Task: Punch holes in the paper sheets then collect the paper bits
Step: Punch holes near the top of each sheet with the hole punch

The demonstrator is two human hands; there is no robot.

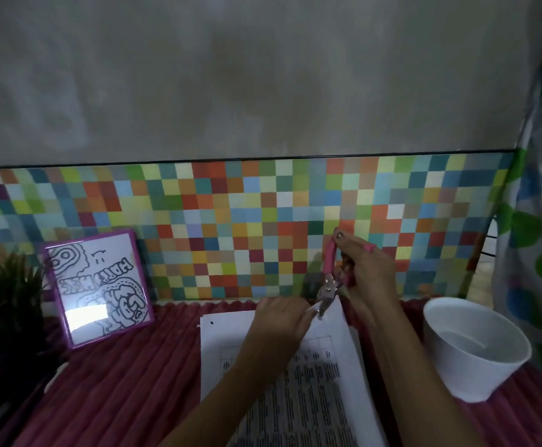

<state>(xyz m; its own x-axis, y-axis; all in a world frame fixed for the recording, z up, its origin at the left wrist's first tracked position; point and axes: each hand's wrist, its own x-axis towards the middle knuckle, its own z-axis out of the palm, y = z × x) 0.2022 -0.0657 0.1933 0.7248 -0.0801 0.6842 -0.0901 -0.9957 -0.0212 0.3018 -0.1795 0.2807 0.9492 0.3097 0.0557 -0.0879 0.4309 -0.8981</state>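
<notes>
Pink handles on the hole punch (329, 279) are half buried in your right hand (365, 269), which grips them. The metal nose is blurry where it meets the far right corner of the paper sheets (218, 337). Can't count the sheets, and the near edge is cut off. One punched hole (211, 323) shows far left, and one white bowl (469, 379) sits to the right. Your left hand (279, 321) lies on that corner; pinching or just pressing, can't tell.

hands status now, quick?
Left hand: holds the paper sheets at their top edge.
Right hand: grips the pink hole punch by its handles.
</notes>
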